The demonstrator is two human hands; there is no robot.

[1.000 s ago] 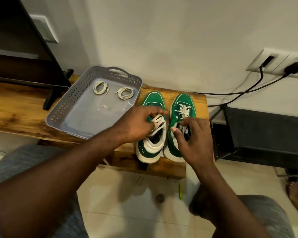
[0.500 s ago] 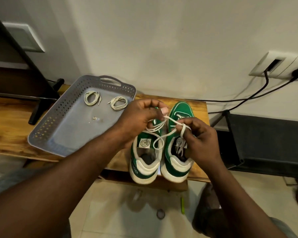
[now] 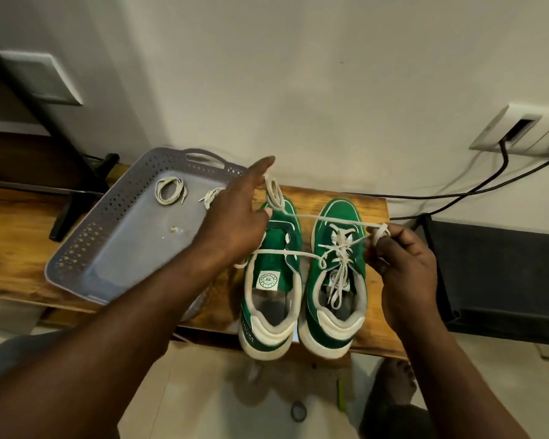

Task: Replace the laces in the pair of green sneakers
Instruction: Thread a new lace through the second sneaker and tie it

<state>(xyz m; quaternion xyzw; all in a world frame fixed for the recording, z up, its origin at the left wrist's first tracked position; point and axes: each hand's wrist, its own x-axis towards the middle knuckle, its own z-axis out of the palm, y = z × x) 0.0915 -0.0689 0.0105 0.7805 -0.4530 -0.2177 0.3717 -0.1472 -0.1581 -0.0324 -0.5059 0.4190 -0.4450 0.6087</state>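
Left sneaker (image 3: 271, 299): on the counter (image 3: 10, 248), heel toward the wearer, touching or nearly touching its mate. No lace crossings show over the tongue, eyelets look bare. Right sneaker (image 3: 332, 335): just beside it, same orientation, still laced up the front, with loose ends dropping into its opening. Old lace (image 3: 330, 219): white, stretched in the air across both toes between the two hands. A second strand runs lower across the left sneaker's throat toward the right one; cannot tell whether it is free or still caught in an eyelet. Left hand (image 3: 235, 223): over the tray's near corner, index finger straight, the rest closed on a gathered loop of that lace. Right hand (image 3: 403, 261): beside the right sneaker, fingers curled, pinching the other end, which looks wound round a fingertip. Coiled laces (image 3: 168, 192): two small white bundles in the far part of the grey tray (image 3: 86, 239), to the left of the sneakers, untouched; presumably the replacements. Wall socket (image 3: 520, 128) with dark cables is well off to the right. Judgement: early stage. One sneaker stripped or nearly so; the second has yet to be unlaced, and both new laces have yet to be threaded and tied.
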